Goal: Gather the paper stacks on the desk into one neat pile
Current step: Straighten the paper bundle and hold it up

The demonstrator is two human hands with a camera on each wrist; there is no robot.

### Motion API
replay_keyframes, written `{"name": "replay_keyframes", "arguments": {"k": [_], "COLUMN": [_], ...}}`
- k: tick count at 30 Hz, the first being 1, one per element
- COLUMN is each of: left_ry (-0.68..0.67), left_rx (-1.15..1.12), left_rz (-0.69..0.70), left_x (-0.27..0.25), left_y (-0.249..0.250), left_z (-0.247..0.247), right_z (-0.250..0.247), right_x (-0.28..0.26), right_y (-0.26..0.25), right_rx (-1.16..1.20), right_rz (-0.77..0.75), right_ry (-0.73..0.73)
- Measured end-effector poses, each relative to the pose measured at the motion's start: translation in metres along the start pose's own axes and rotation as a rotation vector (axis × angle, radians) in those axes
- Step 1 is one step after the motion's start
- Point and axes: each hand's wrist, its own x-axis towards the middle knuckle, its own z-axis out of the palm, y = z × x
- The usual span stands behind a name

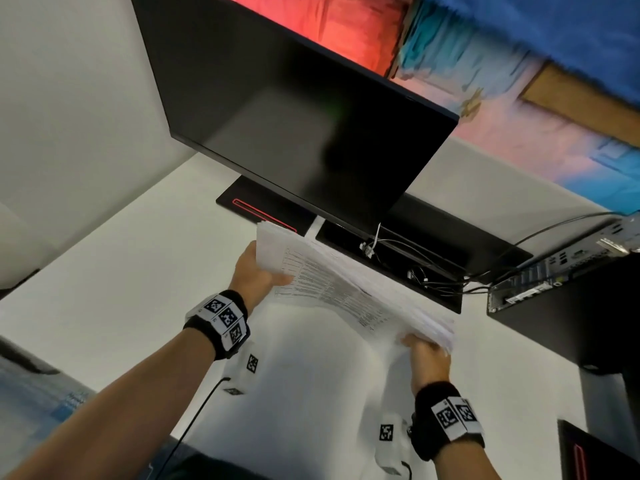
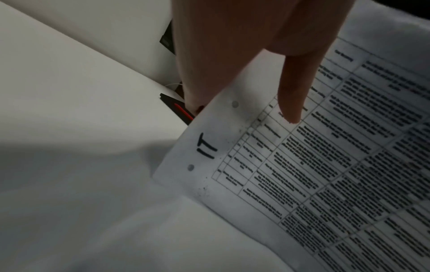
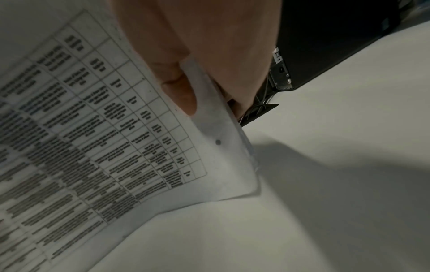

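Note:
A thick stack of white printed papers (image 1: pixel 346 289) is held tilted on edge above the white desk (image 1: pixel 121 271), in front of the monitor. My left hand (image 1: pixel 256 271) grips its far-left end, thumb on the printed face and fingers behind. My right hand (image 1: pixel 427 355) grips the near-right end. In the left wrist view the top sheet (image 2: pixel 302 165) shows a table and a handwritten mark, with my thumb (image 2: pixel 293 95) pressed on it. The right wrist view has my thumb (image 3: pixel 181 88) pinching the papers (image 3: pixel 116 128) at their edge.
A black monitor (image 1: pixel 294 116) on its stand (image 1: pixel 256 206) rises just behind the papers. A black computer case (image 1: pixel 561 299) with cables (image 1: pixel 433 268) sits at the right. A grey partition wall (image 1: pixel 69 98) borders the desk on the left.

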Motion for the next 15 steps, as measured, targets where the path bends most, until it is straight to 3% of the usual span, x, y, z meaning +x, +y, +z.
{"name": "replay_keyframes", "arguments": {"k": [5, 9, 13, 15], "left_ry": [-0.035, 0.043, 0.053, 0.019], "left_rx": [-0.064, -0.058, 0.113, 0.267], "left_rz": [-0.009, 0.055, 0.289, 0.444], "left_x": [0.001, -0.003, -0.013, -0.022], "left_y": [0.004, 0.012, 0.045, 0.068], "left_z": [0.01, 0.016, 0.014, 0.012], "right_z": [-0.003, -0.007, -0.02, -0.025], "right_x": [0.01, 0.012, 0.006, 0.002], "right_y": [0.0, -0.002, -0.019, -0.034], "right_rx": [0.029, 0.039, -0.003, -0.132], "right_rz": [0.049, 0.021, -0.137, -0.339], "right_ry": [-0.052, -0.088, -0.047, 0.01]}}
